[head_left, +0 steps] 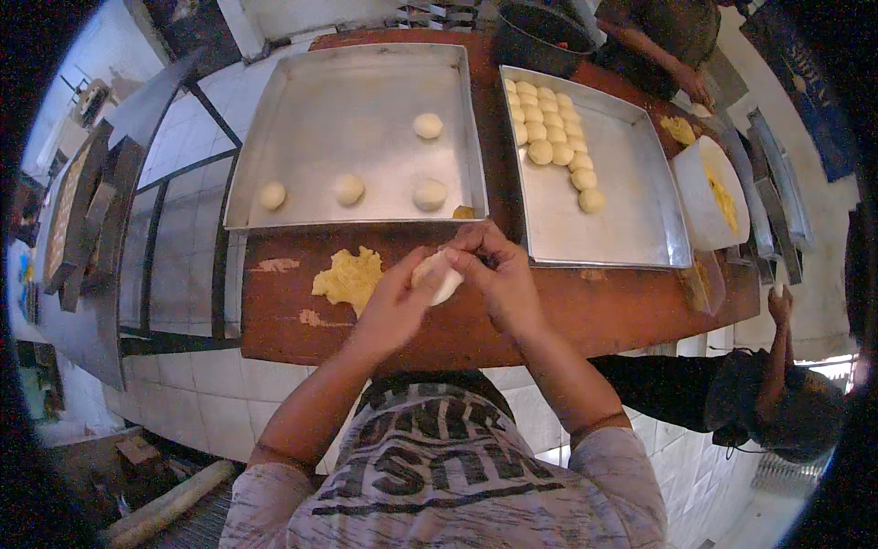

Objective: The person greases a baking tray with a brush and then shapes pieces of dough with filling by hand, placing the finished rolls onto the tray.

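Note:
My left hand and my right hand meet just below the left metal tray, fingers closed round a piece of pale dough. The right thumb presses on its top; part of the dough is hidden by fingers. Left of my hands, a ragged lump of yellow paste lies on the wooden table. The left tray holds several separate dough balls. Beside it, the right metal tray has rows of dough balls packed toward its upper left.
A black pot stands behind the trays. A white container of yellow paste is at the right. A co-worker works at the back right, another person stands at lower right. Stacked trays are at far left, more trays far right.

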`<state>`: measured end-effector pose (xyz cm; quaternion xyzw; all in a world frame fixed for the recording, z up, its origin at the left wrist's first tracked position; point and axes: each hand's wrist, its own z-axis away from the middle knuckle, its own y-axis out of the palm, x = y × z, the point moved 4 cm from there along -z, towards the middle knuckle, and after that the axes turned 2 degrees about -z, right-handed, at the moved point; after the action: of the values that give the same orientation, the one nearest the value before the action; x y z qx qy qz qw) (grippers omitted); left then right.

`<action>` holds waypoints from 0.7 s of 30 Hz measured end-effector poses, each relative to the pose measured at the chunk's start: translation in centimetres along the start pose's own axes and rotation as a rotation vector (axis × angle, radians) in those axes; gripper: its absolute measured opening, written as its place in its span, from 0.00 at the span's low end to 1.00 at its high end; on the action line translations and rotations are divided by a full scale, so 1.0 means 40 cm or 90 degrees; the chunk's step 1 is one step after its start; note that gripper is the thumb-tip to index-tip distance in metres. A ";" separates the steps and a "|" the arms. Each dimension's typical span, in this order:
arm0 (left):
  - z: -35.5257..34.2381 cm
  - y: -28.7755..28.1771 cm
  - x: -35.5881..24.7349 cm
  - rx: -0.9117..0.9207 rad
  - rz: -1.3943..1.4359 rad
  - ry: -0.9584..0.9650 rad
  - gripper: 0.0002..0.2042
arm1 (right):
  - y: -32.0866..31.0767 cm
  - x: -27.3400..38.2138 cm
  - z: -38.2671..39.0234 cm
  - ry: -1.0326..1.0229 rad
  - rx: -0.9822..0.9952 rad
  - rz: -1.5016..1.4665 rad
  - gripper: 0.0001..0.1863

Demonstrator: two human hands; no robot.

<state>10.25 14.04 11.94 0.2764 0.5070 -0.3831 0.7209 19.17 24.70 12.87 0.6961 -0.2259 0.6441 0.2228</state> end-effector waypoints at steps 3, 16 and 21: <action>-0.027 -0.019 0.014 0.081 0.324 -0.057 0.22 | 0.008 0.027 0.020 -0.165 -0.007 0.246 0.08; -0.005 -0.086 -0.048 0.157 -0.121 -0.135 0.30 | 0.062 0.072 0.052 -0.408 0.034 0.473 0.14; -0.036 -0.098 -0.077 0.277 0.141 0.118 0.40 | 0.109 0.047 0.044 -0.219 0.282 0.272 0.10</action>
<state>5.63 13.83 14.35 0.5128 0.4433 -0.3752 0.6323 18.09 20.11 14.69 0.7626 -0.2557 0.5830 -0.1149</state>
